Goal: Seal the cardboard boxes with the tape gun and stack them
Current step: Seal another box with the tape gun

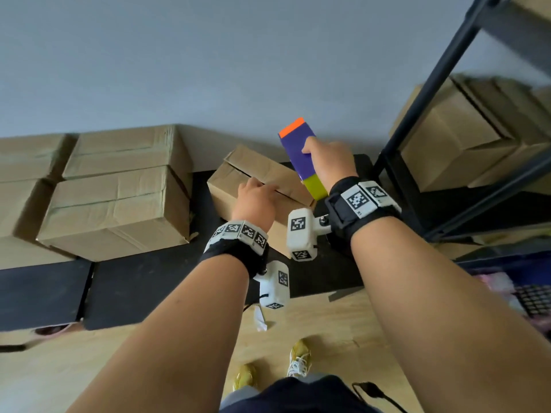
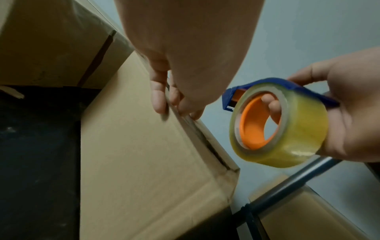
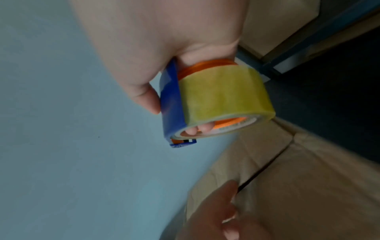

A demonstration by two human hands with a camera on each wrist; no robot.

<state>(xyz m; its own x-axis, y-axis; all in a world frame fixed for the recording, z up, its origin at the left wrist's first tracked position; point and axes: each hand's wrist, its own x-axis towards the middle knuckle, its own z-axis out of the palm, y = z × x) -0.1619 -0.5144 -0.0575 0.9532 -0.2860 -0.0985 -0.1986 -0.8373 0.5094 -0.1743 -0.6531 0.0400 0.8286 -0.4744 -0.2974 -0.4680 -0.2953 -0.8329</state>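
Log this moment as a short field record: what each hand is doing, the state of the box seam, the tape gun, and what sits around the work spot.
left hand: fingers at the centre seam of the cardboard box
right hand: grips the tape gun, fingers through the roll's orange core, held in the air above the box
box seam: flaps folded down, a dark gap shows, no tape visible on it
tape roll: clear yellowish, loaded on the blue dispenser
surface: box sits on a black platform
nearby: stacked boxes to the left; shelf rack holding boxes to the right
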